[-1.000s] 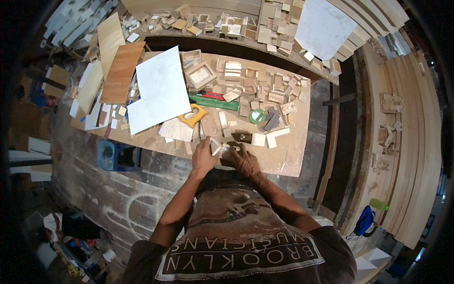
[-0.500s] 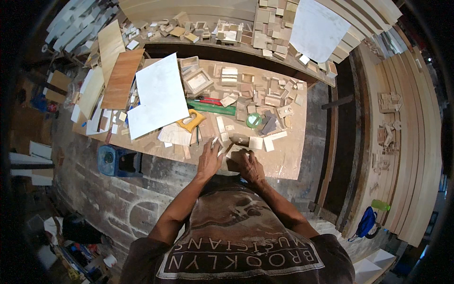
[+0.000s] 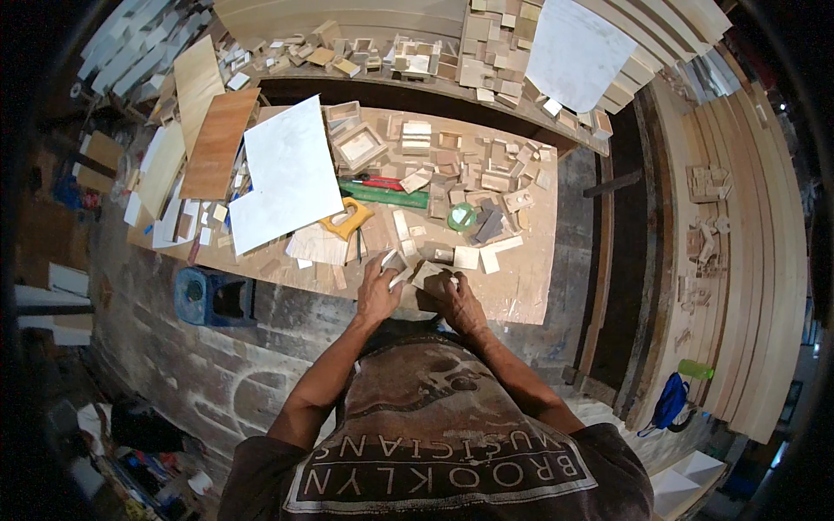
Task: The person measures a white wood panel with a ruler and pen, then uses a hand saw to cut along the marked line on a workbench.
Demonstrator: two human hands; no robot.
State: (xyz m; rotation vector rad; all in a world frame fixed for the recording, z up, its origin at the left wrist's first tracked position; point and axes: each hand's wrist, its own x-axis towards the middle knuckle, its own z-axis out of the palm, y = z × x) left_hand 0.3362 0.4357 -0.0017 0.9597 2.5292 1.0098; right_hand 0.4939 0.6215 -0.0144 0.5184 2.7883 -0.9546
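Observation:
My left hand (image 3: 380,288) is closed on a small pale wood block (image 3: 394,261), held just above the near edge of the worktable (image 3: 521,291). Close to its right, my right hand (image 3: 460,304) has its fingers pinched together over a flat wood piece (image 3: 430,276). Whatever sits in that pinch is too small to name. Beyond the hands lie a squarish wood block (image 3: 466,258) and a narrow upright-lying strip (image 3: 400,224). A yellow saw handle (image 3: 349,218) rests a little past my left hand.
A large white sheet (image 3: 288,178) covers the table's left part, beside a reddish-brown board (image 3: 219,143). Green tape (image 3: 461,217), a red cutter (image 3: 380,181) and several small wooden boxes are farther back. A blue stool (image 3: 193,295) stands below the table's left edge.
My hands have moved slightly apart, and the left one tilts its wood block so that more of it shows. The whole view has shifted a little.

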